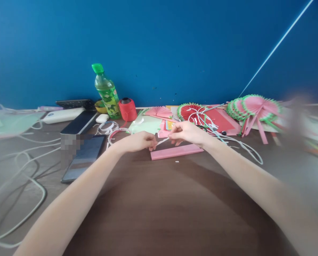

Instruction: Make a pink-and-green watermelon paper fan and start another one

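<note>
A blue wall rises behind everything, and the brown tabletop runs from its foot to the near edge of the view. On the left of the tabletop lies a dark tablet, with pale cables looped beside it. At the far right, near the wall, is a cluster of pink fans edged in green, paper strips hanging from them. A red sheet lies left of these, partly under a tangle of white cords.

A clear green-capped bottle stands at the back left, just beside a red roll. In the middle, a long pink folded strip lies flat on the tabletop, nearer the person than the fingertips, reaching from below the left fingertips to below the right wrist.

The left hand and right hand are held a little apart, facing each other, fingers curled in narrow pinches. Between them, just beyond the pink folded strip, a thin white strip slants upward to the right, one end at each hand's fingertips. Smallest, a white scrap lies just on the near side of the pink folded strip.
</note>
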Demonstrator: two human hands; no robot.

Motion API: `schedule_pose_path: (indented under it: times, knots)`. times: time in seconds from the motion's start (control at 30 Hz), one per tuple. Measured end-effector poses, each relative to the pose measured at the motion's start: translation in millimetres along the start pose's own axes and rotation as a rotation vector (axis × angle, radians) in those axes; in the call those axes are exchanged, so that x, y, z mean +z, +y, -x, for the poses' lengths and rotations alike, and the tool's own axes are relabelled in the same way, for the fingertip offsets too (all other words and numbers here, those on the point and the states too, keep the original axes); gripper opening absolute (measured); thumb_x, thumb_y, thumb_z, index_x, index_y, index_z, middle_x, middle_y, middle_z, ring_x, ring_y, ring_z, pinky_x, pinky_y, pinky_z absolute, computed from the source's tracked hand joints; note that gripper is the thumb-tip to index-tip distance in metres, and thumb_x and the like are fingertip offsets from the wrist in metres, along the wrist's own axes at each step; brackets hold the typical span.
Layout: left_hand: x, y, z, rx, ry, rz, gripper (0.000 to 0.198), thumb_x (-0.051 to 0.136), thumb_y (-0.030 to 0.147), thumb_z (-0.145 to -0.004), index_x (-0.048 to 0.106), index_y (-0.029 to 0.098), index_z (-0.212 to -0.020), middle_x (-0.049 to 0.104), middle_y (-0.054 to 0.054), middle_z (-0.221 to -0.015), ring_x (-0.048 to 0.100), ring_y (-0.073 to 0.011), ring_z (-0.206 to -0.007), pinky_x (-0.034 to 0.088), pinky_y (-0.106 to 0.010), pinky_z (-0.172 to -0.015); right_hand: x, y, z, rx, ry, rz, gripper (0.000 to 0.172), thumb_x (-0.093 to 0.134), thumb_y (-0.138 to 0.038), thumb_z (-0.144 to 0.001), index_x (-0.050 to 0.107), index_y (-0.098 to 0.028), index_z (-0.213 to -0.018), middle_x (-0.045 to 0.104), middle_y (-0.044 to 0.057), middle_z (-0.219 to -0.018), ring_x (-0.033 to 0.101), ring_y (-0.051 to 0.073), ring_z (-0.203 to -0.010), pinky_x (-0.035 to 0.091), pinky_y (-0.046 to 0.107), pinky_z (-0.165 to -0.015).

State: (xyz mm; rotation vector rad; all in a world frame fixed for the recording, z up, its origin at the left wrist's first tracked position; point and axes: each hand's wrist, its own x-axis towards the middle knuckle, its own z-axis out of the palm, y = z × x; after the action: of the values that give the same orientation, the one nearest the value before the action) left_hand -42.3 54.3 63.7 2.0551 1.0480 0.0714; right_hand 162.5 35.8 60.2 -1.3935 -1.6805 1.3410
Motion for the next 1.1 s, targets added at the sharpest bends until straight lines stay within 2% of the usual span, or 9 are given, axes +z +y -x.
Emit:
schedule_pose_path:
  times: [0.17,0.3,0.5,0.83,1.1]
  knots:
    - [3.9,0,-1,-0.057,-0.017,-0.115,0.025,0.046,0.038,-0.076,0.058,0.017,-0.071,0.061,0.000,-0.071,0.053,-0.0133,-0.069,0.036,-0.023,-0.064,-4,6,-4,0.028,-0.138,0.209,0.005,0.063,-0.017,-0.065,0.059,-0.015,-0.063,0.064,0.004,-0.061,0.060,0.012,-0.057,0.046,0.021,-0.048]
    - [8.1,-1,-2,-0.106,-0.022,-0.205,0.024,0.047,0.038,-0.073,0.057,0.018,-0.067,0.055,0.001,-0.065,0.046,-0.0126,-0.061,0.031,-0.023,-0.055,-3,13,-8,0.009,-0.206,0.354,0.004,0.062,-0.019,-0.063,0.062,-0.015,-0.064,0.064,0.002,-0.060,0.058,0.012,-0.055,0.045,0.023,-0.050]
    - [13.5,-6,-4,-0.135,-0.011,-0.228,0.022,0.049,0.037,-0.071,0.054,0.018,-0.062,0.049,0.002,-0.060,0.042,-0.0119,-0.056,0.026,-0.025,-0.051,3,16,-9,0.094,-0.200,0.332,0.005,0.062,-0.015,-0.062,0.058,-0.015,-0.058,0.061,0.002,-0.058,0.057,0.012,-0.056,0.046,0.022,-0.052]
    - [14.9,-3,-6,-0.176,-0.019,-0.238,0.020,0.052,0.036,-0.068,0.053,0.018,-0.059,0.047,0.003,-0.055,0.040,-0.0115,-0.054,0.024,-0.025,-0.050,-1,17,-9,0.058,-0.300,0.359,0.004,0.057,-0.019,-0.065,0.058,-0.015,-0.065,0.062,0.002,-0.067,0.057,0.012,-0.063,0.045,0.023,-0.057]
    - [15.3,-3,-7,-0.195,-0.021,-0.245,0.020,0.052,0.037,-0.067,0.053,0.018,-0.058,0.045,0.003,-0.054,0.039,-0.0113,-0.053,0.024,-0.026,-0.049,1,18,-9,0.040,-0.284,0.411,0.012,0.056,-0.027,-0.068,0.057,-0.016,-0.063,0.059,0.003,-0.062,0.056,0.013,-0.060,0.044,0.024,-0.056]
